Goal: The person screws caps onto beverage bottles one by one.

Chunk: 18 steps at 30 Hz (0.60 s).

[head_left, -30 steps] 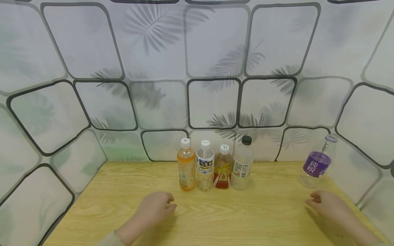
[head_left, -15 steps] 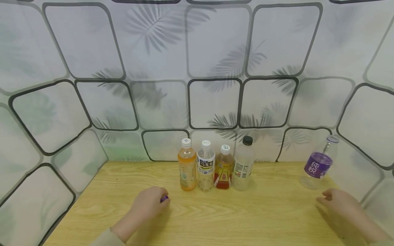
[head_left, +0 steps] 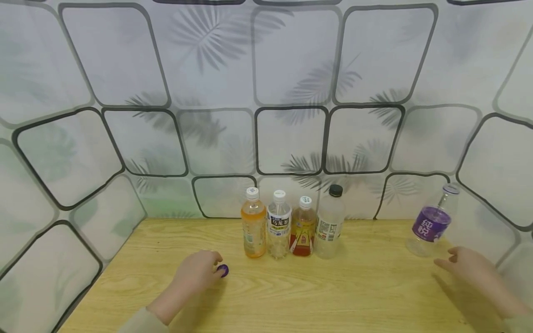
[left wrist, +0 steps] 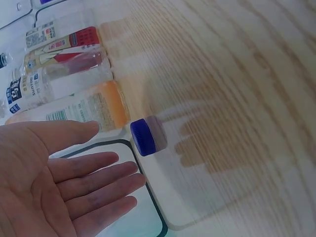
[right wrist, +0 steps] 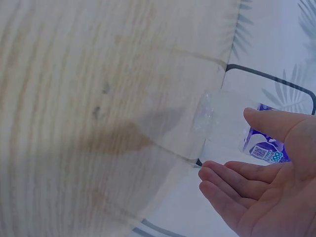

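Note:
A purple-blue bottle cap point(left wrist: 144, 137) lies on the wooden table, just off the fingertips of my left hand point(head_left: 195, 272). That hand is empty, its fingers spread and nearly straight in the left wrist view. At the right stands a clear bottle with a purple label point(head_left: 431, 224), with no cap on its neck. My right hand point(head_left: 472, 269) hovers in front of this bottle, fingers relaxed and apart from it. In the right wrist view the hand partly hides the purple label point(right wrist: 266, 148).
In a row at the back centre stand an orange drink bottle point(head_left: 253, 226), a clear bottle with a white label point(head_left: 278, 226), a red-and-yellow labelled bottle point(head_left: 302, 231) and a black-capped bottle point(head_left: 330, 226). Patterned walls point(head_left: 225, 143) enclose the table point(head_left: 291, 296).
My left hand has put the purple cap on the table, let go and drawn back leftward. My right hand has shifted right, nearer the purple-labelled bottle's side.

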Available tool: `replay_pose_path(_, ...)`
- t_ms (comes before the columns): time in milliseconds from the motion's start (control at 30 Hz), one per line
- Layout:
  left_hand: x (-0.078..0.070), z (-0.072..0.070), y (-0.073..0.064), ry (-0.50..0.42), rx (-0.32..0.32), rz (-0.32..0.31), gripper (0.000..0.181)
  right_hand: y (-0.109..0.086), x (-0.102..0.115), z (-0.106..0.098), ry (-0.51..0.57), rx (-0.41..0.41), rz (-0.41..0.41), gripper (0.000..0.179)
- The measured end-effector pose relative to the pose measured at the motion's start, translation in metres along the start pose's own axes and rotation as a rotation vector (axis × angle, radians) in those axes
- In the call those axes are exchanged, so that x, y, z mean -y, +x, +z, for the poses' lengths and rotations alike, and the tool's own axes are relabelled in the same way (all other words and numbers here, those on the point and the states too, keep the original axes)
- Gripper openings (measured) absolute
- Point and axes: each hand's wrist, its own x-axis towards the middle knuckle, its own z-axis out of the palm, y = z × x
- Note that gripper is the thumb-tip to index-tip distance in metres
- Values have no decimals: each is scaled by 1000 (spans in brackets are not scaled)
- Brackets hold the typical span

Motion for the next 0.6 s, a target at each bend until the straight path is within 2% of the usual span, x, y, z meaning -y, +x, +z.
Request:
replay_pose_path(333, 4, 5, 4, 14, -6, 19, 27, 12, -7, -18, -3, -7, 49, 95)
replay_pose_path(600, 5, 10, 5, 27, -23, 52, 22, 17, 1, -34, 16, -68, 101, 117)
